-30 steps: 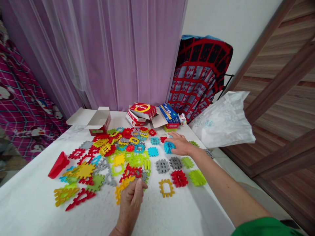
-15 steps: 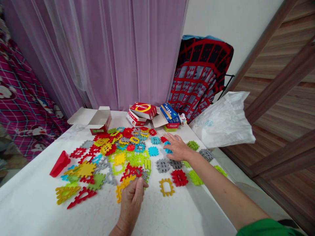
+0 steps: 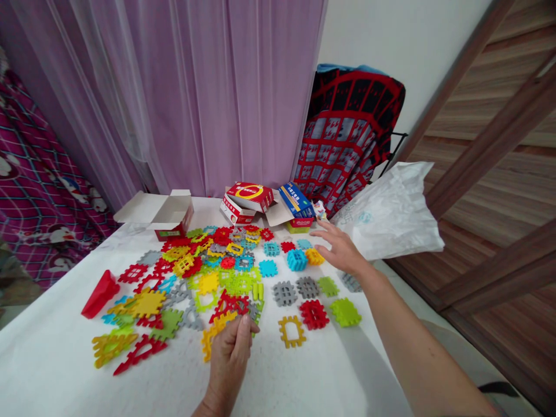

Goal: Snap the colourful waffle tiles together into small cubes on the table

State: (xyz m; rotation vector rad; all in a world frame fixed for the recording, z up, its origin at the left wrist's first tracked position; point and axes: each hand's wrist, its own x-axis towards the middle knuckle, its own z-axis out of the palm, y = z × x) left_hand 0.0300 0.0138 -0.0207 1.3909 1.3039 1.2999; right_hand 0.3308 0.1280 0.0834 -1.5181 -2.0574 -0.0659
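Observation:
My left hand (image 3: 232, 347) is closed near the front of the table, its curled fingers hiding whatever may be in them. Right beside it is a yellow notched plastic building piece (image 3: 212, 337), partly covered by the hand; whether the fingers grip it I cannot tell. My right hand (image 3: 339, 246) reaches to the far right with its fingers apart and holds nothing. Close to its fingertips are a yellow stack of pieces (image 3: 314, 256) and a blue stack (image 3: 297, 260). Below the right hand lie a green piece (image 3: 328, 286) and a grey one (image 3: 350, 282), the latter partly behind the forearm.
Many coloured pieces lie heaped at the left, with a red wedge-shaped piece (image 3: 100, 294) at the edge. Grey (image 3: 284, 293), red (image 3: 314, 314) and green (image 3: 346, 312) pieces are at the right. Cardboard boxes (image 3: 249, 197) line the back; a white plastic bag (image 3: 391, 211) hangs over the right edge.
My right hand has moved right, away from the blue stack, leaving it and the yellow stack in sight. The left hand has stayed closed in about the same place.

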